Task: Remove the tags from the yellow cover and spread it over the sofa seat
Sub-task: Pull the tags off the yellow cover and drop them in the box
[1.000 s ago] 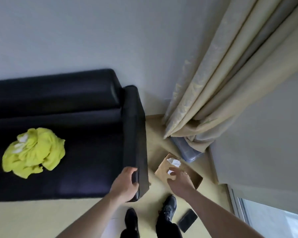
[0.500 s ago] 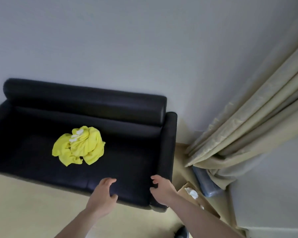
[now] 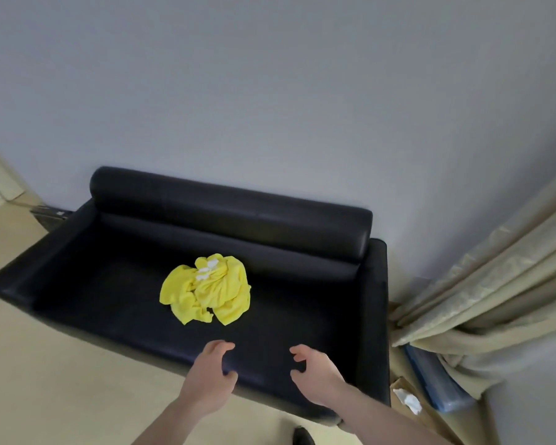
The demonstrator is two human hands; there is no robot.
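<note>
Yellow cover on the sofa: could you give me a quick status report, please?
Left hand and right hand open, empty, over the seat's front edge. Yellow cover bunched mid-seat, white tags on top. Nothing between.

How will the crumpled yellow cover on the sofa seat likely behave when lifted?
The yellow cover lies in soft bunched folds, so it probably hangs limp and unfurls. It looks thin, likely light. White tags on top may dangle.

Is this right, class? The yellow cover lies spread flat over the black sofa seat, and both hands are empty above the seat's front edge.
Not quite. In the head view the yellow cover lies crumpled in a heap on the middle of the sofa seat, not spread flat. The rest holds: left hand and right hand are empty above the front edge.
</note>
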